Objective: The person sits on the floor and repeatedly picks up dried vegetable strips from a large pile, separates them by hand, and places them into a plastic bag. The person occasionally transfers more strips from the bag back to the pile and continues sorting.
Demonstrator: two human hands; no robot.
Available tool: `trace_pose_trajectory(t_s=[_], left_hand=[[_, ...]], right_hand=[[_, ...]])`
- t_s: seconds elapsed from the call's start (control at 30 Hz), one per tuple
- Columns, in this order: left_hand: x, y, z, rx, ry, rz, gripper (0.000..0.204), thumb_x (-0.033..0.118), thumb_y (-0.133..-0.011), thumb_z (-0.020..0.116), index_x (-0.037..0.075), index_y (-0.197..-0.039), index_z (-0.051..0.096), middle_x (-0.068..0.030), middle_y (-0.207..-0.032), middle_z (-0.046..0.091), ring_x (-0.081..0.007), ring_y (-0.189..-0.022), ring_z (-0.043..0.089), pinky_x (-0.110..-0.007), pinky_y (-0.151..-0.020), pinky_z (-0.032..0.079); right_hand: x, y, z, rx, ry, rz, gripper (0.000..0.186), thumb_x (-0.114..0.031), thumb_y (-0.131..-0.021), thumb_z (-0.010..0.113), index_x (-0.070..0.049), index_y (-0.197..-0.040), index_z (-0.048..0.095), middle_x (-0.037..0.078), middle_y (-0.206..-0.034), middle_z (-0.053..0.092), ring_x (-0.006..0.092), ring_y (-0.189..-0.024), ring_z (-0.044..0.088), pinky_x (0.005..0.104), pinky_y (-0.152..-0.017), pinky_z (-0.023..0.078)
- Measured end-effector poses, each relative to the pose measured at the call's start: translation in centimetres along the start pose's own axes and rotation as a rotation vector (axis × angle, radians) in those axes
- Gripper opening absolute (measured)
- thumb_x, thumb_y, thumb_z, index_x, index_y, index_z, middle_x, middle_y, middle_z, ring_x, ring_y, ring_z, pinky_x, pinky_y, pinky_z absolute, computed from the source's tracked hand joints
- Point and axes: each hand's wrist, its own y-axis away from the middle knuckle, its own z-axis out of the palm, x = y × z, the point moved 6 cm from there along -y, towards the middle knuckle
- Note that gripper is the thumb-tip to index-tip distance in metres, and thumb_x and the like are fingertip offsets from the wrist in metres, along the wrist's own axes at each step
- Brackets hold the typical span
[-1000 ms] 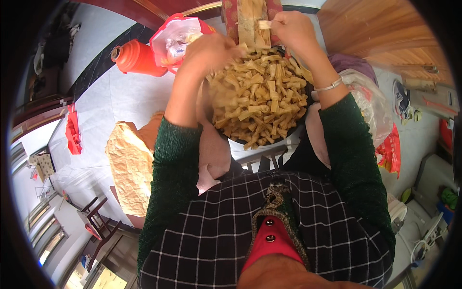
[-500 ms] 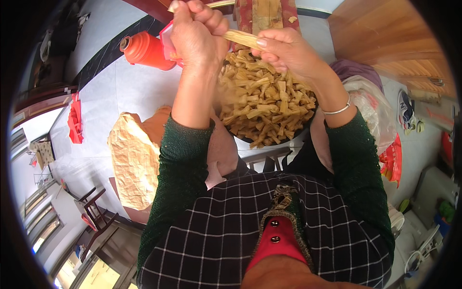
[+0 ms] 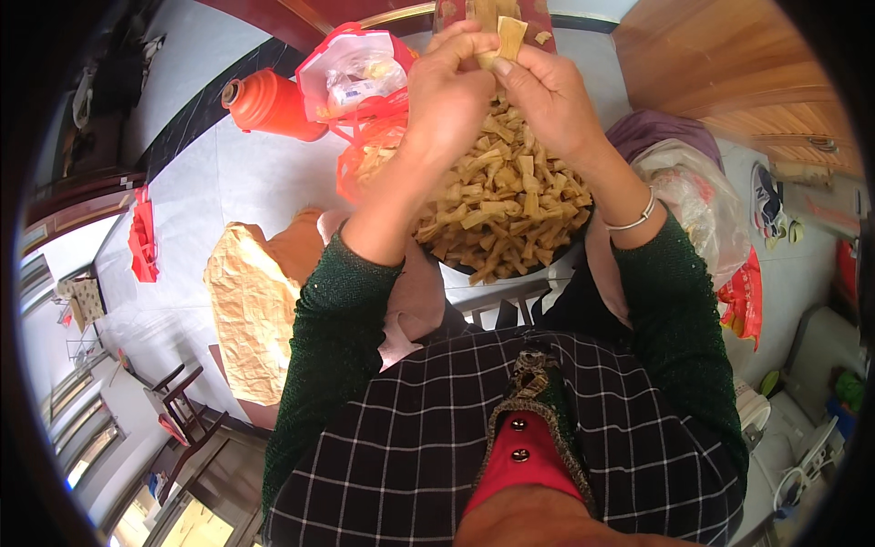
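Both hands meet above a heaped pile of tan, fibrous dried pieces (image 3: 510, 201) in a round dark pan (image 3: 474, 272). My left hand (image 3: 451, 91) has its fingers curled and pressed on a pale yellow strip (image 3: 509, 35). My right hand (image 3: 556, 100) pinches the same strip, thumb across it, its short end sticking up. Just beyond them a worn wooden board (image 3: 492, 11) lies on a red base, partly hidden by my hands.
An orange flask (image 3: 278, 105) and red bags (image 3: 324, 68) sit at upper left. Crumpled brown paper (image 3: 246, 319) lies left of my legs. A clear plastic bag (image 3: 688, 201), purple cloth (image 3: 661, 135) and shoes (image 3: 767, 196) are at right, beside a wooden cabinet (image 3: 729, 64).
My hands have come together from apart. Since half a second ago the left hand has moved right and down, uncovering the red bag, and the strip has turned from sideways to upright.
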Motion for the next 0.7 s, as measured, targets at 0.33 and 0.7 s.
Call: trace_pose_trajectory(t_s=[0.33,0.7], left_hand=[[3.0,1.0,0.1,-0.100,-0.394,0.457,0.009,-0.003,-0.078,0.053,0.003,-0.079,0.059,-0.0151,-0.075,0.062,-0.0309,-0.064,0.061,-0.036,-0.058,0.048],[0.1,-0.8,-2.2,0.053,-0.441,0.013,0.008,0.006,-0.075,0.065,0.003,-0.082,0.065,-0.0078,-0.064,0.065,-0.0143,-0.053,0.059,-0.030,-0.053,0.048]], right_hand=[[1.9,0.8,0.2,-0.457,-0.732,0.679,0.021,-0.022,-0.088,0.061,-0.008,-0.073,0.056,-0.008,-0.056,0.039,0.0021,-0.044,0.033,0.0196,-0.042,0.028],[0.6,0.0,-0.4,-0.374,-0.707,0.344,0.017,-0.020,-0.093,0.063,-0.003,-0.096,0.065,-0.008,-0.061,0.045,-0.0011,-0.049,0.035,0.0163,-0.042,0.028]])
